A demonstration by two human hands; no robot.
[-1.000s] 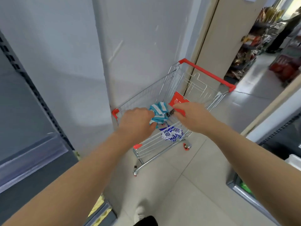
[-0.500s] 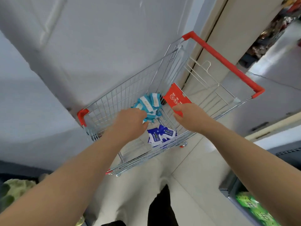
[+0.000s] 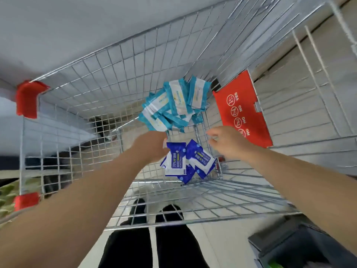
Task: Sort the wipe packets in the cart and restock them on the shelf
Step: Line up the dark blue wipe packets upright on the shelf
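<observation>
Both hands are deeper in the cart (image 3: 116, 60) now than they were half a second ago, and the head has leaned right over it. Back then the right hand (image 3: 231, 146) was up by the red flap (image 3: 243, 107). Now it is lower and away from the flap.

From the head view, the left hand (image 3: 152, 146) is in the middle of the cart. The bunch of light blue packets (image 3: 172, 105) fans up out of its top, above the wire floor. The fingers hide behind the back of the hand, but the bunch hangs in the air, so I think the hand grips its bottom end. The right hand holds nothing. Its fingers are spread and a little bent, just above the dark blue packets (image 3: 201, 159). Those lie in a small heap on the cart floor, near the end with the red flap and close to the near edge.

The packets look light and soft, with shiny wrap that may be slippery. A big bunch could slide apart, so I would squeeze it around the middle. For the dark blue ones, pinching the flat sides or a sealed edge should work, one or two at a time.
</observation>
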